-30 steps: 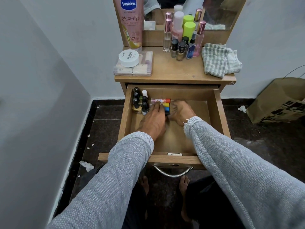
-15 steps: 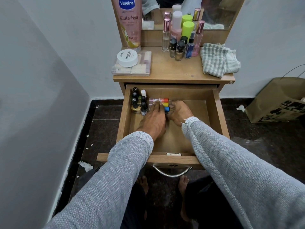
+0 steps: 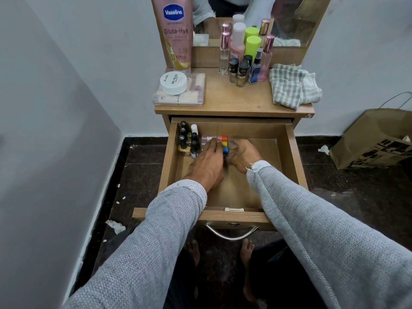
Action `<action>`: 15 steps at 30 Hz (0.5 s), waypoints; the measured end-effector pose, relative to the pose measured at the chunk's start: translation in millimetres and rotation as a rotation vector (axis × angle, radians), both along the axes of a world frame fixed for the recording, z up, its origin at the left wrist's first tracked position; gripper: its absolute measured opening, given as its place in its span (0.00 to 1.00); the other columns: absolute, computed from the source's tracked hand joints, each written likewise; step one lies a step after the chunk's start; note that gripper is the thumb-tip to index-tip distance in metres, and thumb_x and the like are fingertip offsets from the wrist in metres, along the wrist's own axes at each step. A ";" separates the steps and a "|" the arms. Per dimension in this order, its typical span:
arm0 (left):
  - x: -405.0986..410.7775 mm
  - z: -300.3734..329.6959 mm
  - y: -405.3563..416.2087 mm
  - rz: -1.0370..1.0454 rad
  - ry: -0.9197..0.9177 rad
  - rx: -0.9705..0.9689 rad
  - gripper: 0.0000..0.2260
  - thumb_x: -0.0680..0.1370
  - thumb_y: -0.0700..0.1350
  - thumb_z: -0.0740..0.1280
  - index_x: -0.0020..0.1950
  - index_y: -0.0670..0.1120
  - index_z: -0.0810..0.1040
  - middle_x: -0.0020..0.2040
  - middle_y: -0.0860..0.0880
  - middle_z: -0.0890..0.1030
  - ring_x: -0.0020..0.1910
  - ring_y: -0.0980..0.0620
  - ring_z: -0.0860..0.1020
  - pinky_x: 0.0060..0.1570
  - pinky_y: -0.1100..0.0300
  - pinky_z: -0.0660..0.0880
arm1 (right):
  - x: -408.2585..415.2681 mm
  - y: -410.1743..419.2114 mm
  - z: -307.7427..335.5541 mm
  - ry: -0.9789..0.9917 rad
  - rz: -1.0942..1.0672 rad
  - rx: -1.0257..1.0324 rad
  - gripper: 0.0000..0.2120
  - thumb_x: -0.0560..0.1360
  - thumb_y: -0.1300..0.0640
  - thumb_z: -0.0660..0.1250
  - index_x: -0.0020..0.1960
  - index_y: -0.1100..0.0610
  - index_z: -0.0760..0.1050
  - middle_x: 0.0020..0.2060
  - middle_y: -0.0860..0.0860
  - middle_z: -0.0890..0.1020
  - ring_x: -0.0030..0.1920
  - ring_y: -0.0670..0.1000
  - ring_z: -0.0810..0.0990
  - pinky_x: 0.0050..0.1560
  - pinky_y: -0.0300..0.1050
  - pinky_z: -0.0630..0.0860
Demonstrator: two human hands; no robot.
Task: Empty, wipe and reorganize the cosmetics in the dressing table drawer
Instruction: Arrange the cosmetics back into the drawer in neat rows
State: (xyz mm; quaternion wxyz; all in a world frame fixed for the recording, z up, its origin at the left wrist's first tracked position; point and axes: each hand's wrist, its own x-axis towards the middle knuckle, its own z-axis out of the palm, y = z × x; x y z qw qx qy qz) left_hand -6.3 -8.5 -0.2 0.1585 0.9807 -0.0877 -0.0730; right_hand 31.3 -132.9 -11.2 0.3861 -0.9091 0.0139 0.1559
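Probably the left hand point(image 3: 206, 166), flat with fingers on the tubes point(image 3: 219, 141) at the drawer point(image 3: 294, 157) back, or the right hand point(image 3: 242, 156), grip unclear, could knock over the upright bottles point(image 3: 188, 141) just beside.

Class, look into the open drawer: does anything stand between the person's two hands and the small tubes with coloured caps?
Nothing visible does. The left hand and right hand both already lie against the tubes; the dark bottles stand off to the left.
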 end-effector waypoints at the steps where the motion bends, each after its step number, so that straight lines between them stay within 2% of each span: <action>1: -0.8 1.0 1.1 -0.002 -0.028 -0.021 0.30 0.78 0.38 0.62 0.78 0.43 0.55 0.79 0.46 0.56 0.75 0.45 0.62 0.69 0.49 0.65 | -1.3 -1.2 1.2 -0.011 -0.030 0.038 0.17 0.66 0.67 0.72 0.53 0.54 0.79 0.44 0.48 0.84 0.48 0.50 0.83 0.50 0.36 0.77; 3: -5.8 13.3 2.7 -0.038 -0.107 -0.035 0.25 0.79 0.39 0.62 0.75 0.44 0.62 0.75 0.46 0.65 0.71 0.46 0.69 0.65 0.50 0.70 | -4.4 -2.1 8.5 -0.088 -0.058 0.008 0.16 0.66 0.62 0.75 0.53 0.54 0.77 0.43 0.48 0.82 0.46 0.50 0.81 0.50 0.39 0.77; 6: -9.2 26.2 10.1 0.016 -0.291 -0.126 0.13 0.80 0.43 0.61 0.65 0.48 0.74 0.62 0.49 0.79 0.58 0.49 0.79 0.55 0.52 0.77 | -8.1 -0.2 25.0 -0.230 -0.061 -0.026 0.13 0.69 0.56 0.74 0.51 0.54 0.75 0.42 0.49 0.80 0.45 0.51 0.79 0.50 0.45 0.76; 9: -7.9 35.6 19.6 0.084 -0.410 -0.190 0.11 0.81 0.46 0.62 0.61 0.48 0.77 0.57 0.49 0.80 0.52 0.52 0.79 0.51 0.57 0.77 | -7.8 6.7 44.5 -0.354 -0.055 -0.012 0.08 0.71 0.52 0.73 0.46 0.51 0.75 0.39 0.47 0.79 0.41 0.48 0.78 0.46 0.46 0.77; 12: -0.8 49.8 32.9 0.130 -0.506 -0.207 0.09 0.81 0.47 0.62 0.58 0.48 0.79 0.54 0.50 0.80 0.50 0.53 0.79 0.47 0.63 0.72 | 0.8 17.1 64.5 -0.493 -0.046 0.025 0.06 0.73 0.53 0.71 0.45 0.52 0.75 0.37 0.47 0.78 0.38 0.47 0.77 0.43 0.45 0.78; 15: 13.5 72.1 46.5 0.234 -0.587 -0.251 0.09 0.80 0.47 0.62 0.56 0.48 0.79 0.53 0.49 0.80 0.50 0.52 0.78 0.46 0.62 0.70 | 16.1 31.5 81.9 -0.648 -0.037 0.001 0.06 0.73 0.52 0.69 0.47 0.52 0.74 0.39 0.47 0.76 0.39 0.46 0.74 0.43 0.44 0.76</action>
